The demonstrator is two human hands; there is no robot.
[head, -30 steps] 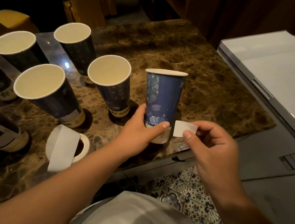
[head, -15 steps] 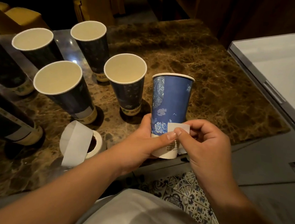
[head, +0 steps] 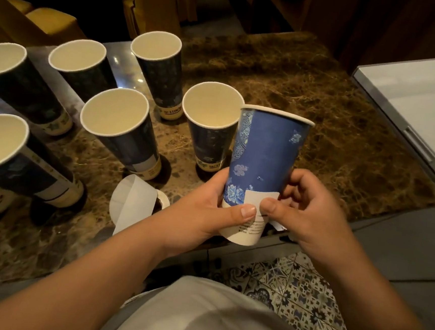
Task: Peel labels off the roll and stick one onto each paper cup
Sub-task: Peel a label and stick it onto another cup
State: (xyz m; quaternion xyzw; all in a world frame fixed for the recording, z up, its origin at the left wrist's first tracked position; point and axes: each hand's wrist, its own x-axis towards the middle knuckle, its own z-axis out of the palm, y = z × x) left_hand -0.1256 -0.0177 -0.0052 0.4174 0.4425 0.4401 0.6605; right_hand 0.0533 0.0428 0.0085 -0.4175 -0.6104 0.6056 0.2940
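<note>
Both hands, left hand [head: 208,211] and right hand [head: 309,212], grip the tilted blue floral paper cup [head: 264,153] over the brown marble table's [head: 320,121] near edge, thumbs pressing a small white label [head: 259,197].

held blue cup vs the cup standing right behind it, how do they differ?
The held cup is off the table, tilted, gripped by the left hand and right hand; the standing cup rests upright, untouched. The held cup carries a white label low on its wall; none shows on the standing cup. Both are tall, empty, blue-patterned.

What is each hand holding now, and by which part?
The left hand grips the blue cup near its base; the right hand presses the white label onto its lower wall.
</note>
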